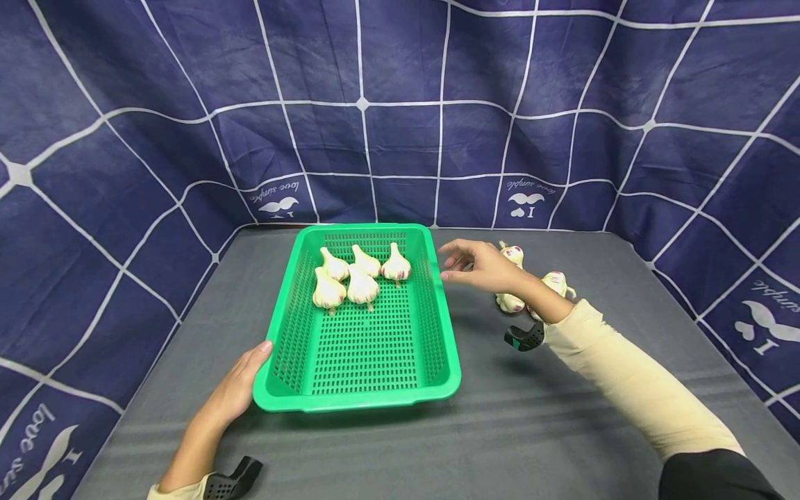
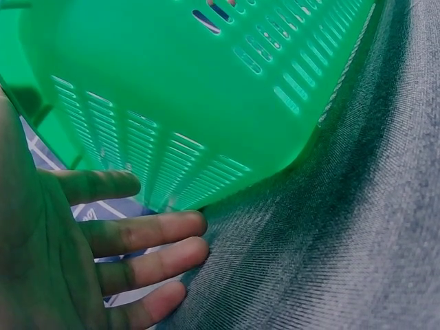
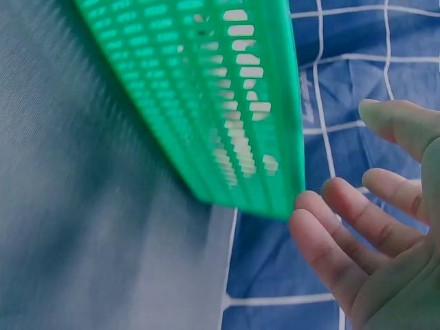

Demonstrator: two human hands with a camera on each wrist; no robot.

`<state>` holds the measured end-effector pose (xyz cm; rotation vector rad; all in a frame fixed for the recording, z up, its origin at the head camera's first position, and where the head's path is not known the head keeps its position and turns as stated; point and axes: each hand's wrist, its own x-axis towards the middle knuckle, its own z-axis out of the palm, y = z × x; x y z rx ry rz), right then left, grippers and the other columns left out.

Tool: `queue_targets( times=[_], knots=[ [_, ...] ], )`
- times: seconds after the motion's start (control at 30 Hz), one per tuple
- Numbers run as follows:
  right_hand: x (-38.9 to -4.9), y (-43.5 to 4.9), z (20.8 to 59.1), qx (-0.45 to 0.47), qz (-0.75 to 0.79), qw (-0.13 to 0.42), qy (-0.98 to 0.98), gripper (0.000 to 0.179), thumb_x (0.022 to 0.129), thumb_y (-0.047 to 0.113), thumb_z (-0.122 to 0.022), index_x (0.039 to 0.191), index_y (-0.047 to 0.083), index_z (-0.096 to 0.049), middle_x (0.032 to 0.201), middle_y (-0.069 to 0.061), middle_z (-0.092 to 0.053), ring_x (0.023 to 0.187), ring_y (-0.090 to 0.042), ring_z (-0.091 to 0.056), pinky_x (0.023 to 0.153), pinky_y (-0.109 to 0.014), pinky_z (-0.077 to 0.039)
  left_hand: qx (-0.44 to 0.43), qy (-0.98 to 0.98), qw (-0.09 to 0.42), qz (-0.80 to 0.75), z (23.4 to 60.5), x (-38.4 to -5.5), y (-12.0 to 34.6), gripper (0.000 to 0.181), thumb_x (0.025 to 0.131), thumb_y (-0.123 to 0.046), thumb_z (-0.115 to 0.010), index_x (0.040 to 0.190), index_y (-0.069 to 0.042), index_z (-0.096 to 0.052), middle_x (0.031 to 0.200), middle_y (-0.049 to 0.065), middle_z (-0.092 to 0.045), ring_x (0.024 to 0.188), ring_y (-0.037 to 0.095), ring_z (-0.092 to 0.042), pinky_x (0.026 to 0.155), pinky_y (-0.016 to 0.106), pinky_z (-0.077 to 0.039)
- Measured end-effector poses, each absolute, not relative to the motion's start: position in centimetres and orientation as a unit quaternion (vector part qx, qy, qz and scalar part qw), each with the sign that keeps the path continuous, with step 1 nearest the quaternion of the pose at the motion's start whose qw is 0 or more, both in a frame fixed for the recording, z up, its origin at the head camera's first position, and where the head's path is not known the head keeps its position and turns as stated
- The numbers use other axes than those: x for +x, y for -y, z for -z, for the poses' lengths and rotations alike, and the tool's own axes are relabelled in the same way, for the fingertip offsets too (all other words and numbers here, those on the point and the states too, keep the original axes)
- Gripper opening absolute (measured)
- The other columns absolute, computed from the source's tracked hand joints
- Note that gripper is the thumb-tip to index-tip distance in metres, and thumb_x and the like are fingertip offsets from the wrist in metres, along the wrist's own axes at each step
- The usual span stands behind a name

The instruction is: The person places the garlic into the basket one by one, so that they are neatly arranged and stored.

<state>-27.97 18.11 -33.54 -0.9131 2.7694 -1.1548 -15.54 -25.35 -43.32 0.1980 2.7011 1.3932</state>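
A green plastic basket (image 1: 356,401) with slotted walls and floor sits before me, holding several garlic bulbs (image 1: 363,285) grouped toward its far end. At the basket's near left corner, the thumb of my left hand (image 1: 240,382) rests on the rim. That hand's fingers (image 2: 148,234) extend nearly straight beside the outer wall in the left wrist view. My right hand (image 1: 481,267) hovers just outside the right rim, fingers loosely bent and apart, nothing between them. Beyond its wrist lie several more garlic bulbs (image 1: 556,282), partly covered by the forearm.
Grey cloth (image 1: 500,430) covers the table. A dark blue curtain with white grid lines (image 1: 400,139) rises behind and along both sides. Each wrist wears a black camera mount (image 1: 527,337).
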Motion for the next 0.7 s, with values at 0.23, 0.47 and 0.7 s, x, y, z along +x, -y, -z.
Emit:
queue_targets(
  times=[0.23,0.47,0.7],
  knots=[
    [-27.7,-21.5,34.0,-0.257,0.36,-0.008,-0.897,0.04,0.088,0.016,-0.076,0.123,0.0,-0.063,0.098,-0.009,-0.069,0.087,-0.022,-0.067,0.082,-0.04,-0.055,0.056,-0.887,0.055,-0.454,43.4,-15.6,25.4,0.067,0.107,-0.034,-0.022,0.142,0.023,-0.028,0.144,0.044,-0.028,0.136,0.056,-0.025,0.112,0.063,-0.018],
    [-27.5,-24.2,35.0,-0.233,0.335,-0.037,-0.912,0.038,0.088,0.014,-0.076,0.122,0.0,-0.064,0.096,-0.009,-0.068,0.085,-0.023,-0.067,0.079,-0.039,-0.055,0.054,-0.889,0.057,-0.451,43.4,-15.6,25.6,0.067,0.107,-0.035,-0.022,0.142,0.023,-0.027,0.145,0.044,-0.027,0.136,0.057,-0.022,0.112,0.064,-0.017],
    [-27.1,-26.2,36.4,-0.22,0.321,-0.071,-0.918,0.035,0.086,0.011,-0.078,0.116,-0.002,-0.066,0.092,-0.009,-0.068,0.082,-0.023,-0.067,0.073,-0.034,-0.057,0.06,-0.887,0.048,-0.456,43.3,-15.7,25.4,0.066,0.107,-0.032,-0.022,0.14,0.024,-0.029,0.144,0.045,-0.029,0.135,0.057,-0.024,0.111,0.064,-0.018]
  ],
)
